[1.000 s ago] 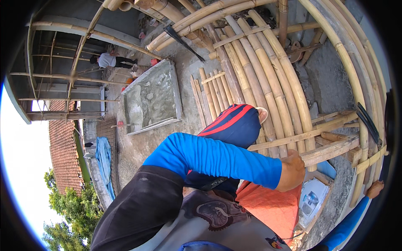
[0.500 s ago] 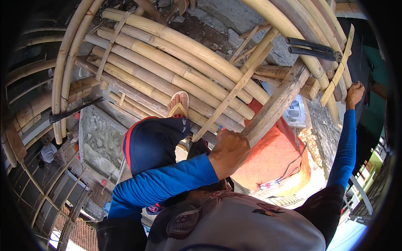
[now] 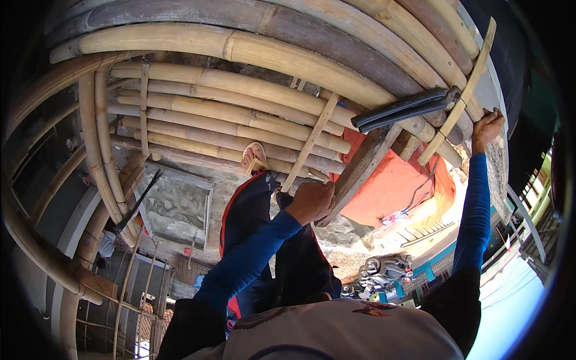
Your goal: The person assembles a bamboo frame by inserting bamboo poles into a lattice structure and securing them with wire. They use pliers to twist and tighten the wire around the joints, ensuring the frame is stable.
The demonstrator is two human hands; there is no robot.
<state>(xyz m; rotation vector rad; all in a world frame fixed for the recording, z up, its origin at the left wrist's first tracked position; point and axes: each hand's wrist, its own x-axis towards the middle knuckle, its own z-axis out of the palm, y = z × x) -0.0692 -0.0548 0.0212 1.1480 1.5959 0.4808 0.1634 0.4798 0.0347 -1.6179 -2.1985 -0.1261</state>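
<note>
My left hand (image 3: 312,201) is closed around the near end of a squared wooden beam (image 3: 366,165). The beam slants up to the right, under an upper layer of bamboo poles (image 3: 240,45). Stretched far to the right, my right hand (image 3: 488,127) has its fingers curled beside the pole ends, next to a grey wall edge; what they grip is hidden. A split bamboo strip (image 3: 465,90) crosses those pole ends, near two short black tubes (image 3: 405,109). My sandalled foot (image 3: 255,157) stands on a lower bamboo platform (image 3: 210,108).
An orange-red sheet (image 3: 378,180) hangs below the beam. Lower down are a grey concrete basin (image 3: 177,201) and, far below, parked motorbikes (image 3: 384,273). Upright bamboo poles (image 3: 99,138) stand at the left, with a dark cord (image 3: 139,203) tied to them.
My view has tilted up and shifted, so more of the upper bamboo poles and the ground below shows. Both hands stay at about the same places on the structure.
</note>
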